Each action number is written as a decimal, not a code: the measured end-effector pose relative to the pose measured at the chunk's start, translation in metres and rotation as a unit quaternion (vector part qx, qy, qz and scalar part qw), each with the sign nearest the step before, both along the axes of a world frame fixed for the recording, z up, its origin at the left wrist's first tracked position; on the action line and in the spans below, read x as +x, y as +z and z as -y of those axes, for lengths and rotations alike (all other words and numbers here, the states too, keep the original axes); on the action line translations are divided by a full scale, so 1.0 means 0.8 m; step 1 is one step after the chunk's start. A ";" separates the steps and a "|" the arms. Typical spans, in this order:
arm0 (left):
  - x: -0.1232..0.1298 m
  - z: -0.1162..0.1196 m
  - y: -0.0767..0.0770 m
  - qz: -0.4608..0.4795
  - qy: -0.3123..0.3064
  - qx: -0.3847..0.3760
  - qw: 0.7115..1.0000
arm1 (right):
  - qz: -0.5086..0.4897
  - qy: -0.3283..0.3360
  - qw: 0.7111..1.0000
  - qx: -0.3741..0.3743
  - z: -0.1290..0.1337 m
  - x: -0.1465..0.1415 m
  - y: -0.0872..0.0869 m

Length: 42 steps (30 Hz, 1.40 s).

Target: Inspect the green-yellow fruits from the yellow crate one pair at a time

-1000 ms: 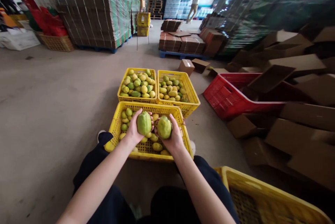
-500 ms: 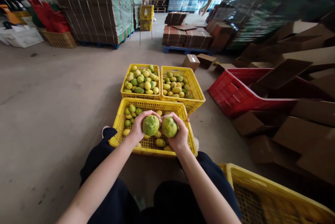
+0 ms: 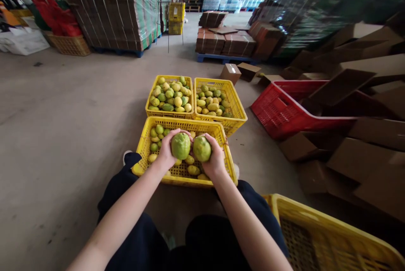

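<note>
My left hand (image 3: 167, 148) is wrapped round a bumpy green fruit (image 3: 180, 146) that looks like a guava. A second green, guava-like fruit (image 3: 201, 149) with a yellowish patch sits in my right hand (image 3: 217, 157), its fingers closed about the side and back. Both fruits are held side by side, a small gap between them, above a yellow plastic crate (image 3: 185, 183). Inside that crate, green fruits (image 3: 159, 129) lie at the far left and yellower fruits (image 3: 193, 170) are scattered nearer to me. My hands hide part of its middle.
Two more yellow crates, left (image 3: 169, 114) and right (image 3: 237, 115), hold many fruits just beyond. At lower right stands another yellow crate (image 3: 332, 224). A red crate (image 3: 275, 112) and open cardboard boxes (image 3: 367, 161) crowd the right side. Wrapped pallet stacks (image 3: 104, 9) stand behind.
Both fruits have turned a little in my hands, showing different sides. My right hand has shifted slightly left. The walking person at the back is out of view now.
</note>
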State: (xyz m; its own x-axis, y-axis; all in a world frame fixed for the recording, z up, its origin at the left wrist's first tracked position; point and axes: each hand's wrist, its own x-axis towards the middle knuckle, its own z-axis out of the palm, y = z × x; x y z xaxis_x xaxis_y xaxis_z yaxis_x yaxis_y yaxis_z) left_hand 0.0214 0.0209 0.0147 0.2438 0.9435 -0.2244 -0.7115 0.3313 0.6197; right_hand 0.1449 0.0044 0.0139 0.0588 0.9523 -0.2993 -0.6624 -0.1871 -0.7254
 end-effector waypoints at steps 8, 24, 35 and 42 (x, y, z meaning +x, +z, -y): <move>-0.004 -0.009 -0.014 0.175 0.086 -0.239 0.951 | -0.108 0.095 0.983 -0.118 -0.012 0.010 -0.008; -0.008 -0.016 -0.024 0.140 0.149 -0.311 0.928 | -0.125 0.018 0.961 -0.247 -0.021 0.003 -0.016; -0.008 -0.015 -0.030 0.103 0.129 -0.301 0.939 | -0.124 0.050 0.959 -0.252 -0.022 0.004 -0.019; -0.006 -0.012 -0.029 0.116 0.127 -0.265 0.949 | -0.121 0.035 0.960 -0.249 -0.021 0.007 -0.018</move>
State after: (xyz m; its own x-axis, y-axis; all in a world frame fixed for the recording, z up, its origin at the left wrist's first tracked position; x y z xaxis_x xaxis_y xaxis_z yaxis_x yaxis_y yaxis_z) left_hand 0.0170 0.0306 -0.0081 0.1252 0.7482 -0.6515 -0.9069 0.3526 0.2306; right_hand 0.1509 0.0210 -0.0007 -0.1286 0.6872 -0.7150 -0.7735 -0.5207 -0.3614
